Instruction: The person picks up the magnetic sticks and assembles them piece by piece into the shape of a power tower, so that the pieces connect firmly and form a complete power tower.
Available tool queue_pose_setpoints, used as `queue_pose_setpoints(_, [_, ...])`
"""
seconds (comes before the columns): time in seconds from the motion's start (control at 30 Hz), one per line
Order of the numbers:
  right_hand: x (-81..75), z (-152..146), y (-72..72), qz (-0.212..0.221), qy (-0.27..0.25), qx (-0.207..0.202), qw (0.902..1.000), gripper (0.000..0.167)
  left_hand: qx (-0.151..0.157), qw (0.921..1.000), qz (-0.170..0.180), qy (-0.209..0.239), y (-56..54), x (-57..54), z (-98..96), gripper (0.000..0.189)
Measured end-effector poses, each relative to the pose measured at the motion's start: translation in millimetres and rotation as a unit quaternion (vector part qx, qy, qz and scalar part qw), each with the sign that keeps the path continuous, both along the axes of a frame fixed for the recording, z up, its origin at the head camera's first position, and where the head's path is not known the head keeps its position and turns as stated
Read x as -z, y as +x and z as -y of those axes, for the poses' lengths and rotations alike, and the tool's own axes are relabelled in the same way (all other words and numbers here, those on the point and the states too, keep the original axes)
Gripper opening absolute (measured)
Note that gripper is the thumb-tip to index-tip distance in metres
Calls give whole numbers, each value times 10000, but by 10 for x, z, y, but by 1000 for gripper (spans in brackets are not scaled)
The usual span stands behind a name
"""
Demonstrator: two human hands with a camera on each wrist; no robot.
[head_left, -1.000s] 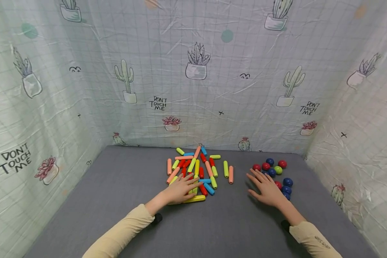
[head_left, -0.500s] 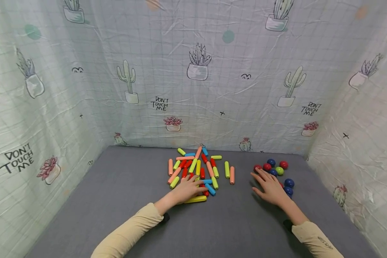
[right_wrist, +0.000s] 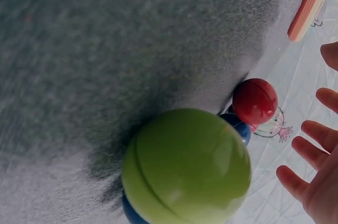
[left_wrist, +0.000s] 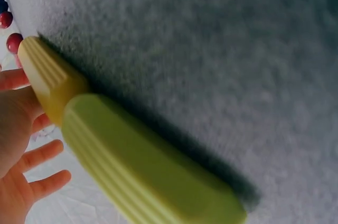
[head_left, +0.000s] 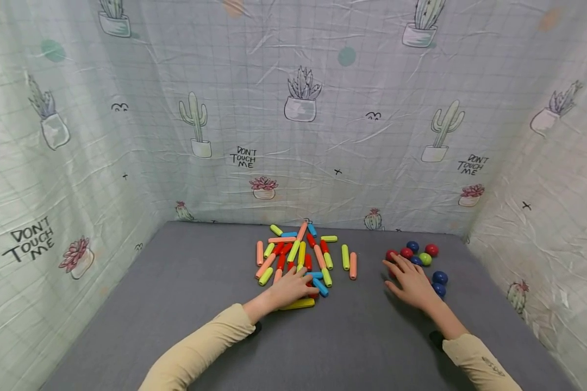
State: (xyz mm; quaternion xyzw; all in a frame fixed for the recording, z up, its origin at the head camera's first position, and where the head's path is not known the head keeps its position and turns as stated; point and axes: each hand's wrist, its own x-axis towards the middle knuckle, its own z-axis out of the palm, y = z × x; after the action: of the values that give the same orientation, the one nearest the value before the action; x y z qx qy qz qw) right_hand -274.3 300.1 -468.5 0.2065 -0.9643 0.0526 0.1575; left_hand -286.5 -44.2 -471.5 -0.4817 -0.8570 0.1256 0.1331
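Note:
My left hand [head_left: 289, 289] is over the near part of a pile of short ribbed sticks in red, yellow, salmon, blue and lime. It hides some of them, and a yellow stick [head_left: 300, 303] lies just under its near edge. In the left wrist view its fingers are apart, beside a yellow stick [left_wrist: 53, 78] and a lime stick [left_wrist: 148, 166]. My right hand [head_left: 412, 282] reaches over a group of glossy balls, fingers spread. A red ball [head_left: 391, 254] is by its fingertips. The right wrist view has a green ball [right_wrist: 187, 166] below the hand and a red ball [right_wrist: 255, 101] farther off.
A salmon stick [head_left: 353, 266] and a lime stick [head_left: 345, 257] lie between the pile and the balls. Blue balls [head_left: 439, 278] sit right of my right hand. The dark grey tabletop [head_left: 332, 347] is enclosed by a cactus-printed curtain [head_left: 337, 141] behind and at both sides.
My left hand has slid a little to the right across the pile, uncovering a lime stick on its left. The right hand has shifted slightly right. The sticks and balls seem to stay put.

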Motion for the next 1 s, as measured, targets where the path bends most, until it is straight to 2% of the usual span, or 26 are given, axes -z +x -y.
queue_pose_setpoints(0.2, [-5, -23, 0, -73, 6, -20, 10000, 53, 21, 9998, -161, -104, -5, 24, -19, 26])
queue_pose_setpoints(0.4, [-1, -85, 7, -8, 4, -18, 10000, 54, -5, 9997, -146, -175, -25, 23, -21, 24])
queue_pose_setpoints(0.57, [10, -109, 3, -148, -29, -45, 9999, 54, 112, 9987, -493, -24, -24, 18, -17, 24])
queue_pose_setpoints(0.67, [23, -113, -7, -60, -36, -20, 10000, 53, 252, 9975, -646, 140, 20, -5, -19, 26])
queue_pose_setpoints(0.8, [42, -112, -29, 91, 10, 31, 10000, 52, 522, 9955, -732, 287, 138, -33, -26, 29])
queue_pose_setpoints(1.0, [64, -122, -72, -174, 188, -3, 9997, 49, 751, 9912, -1058, 274, 311, -17, -37, 29])
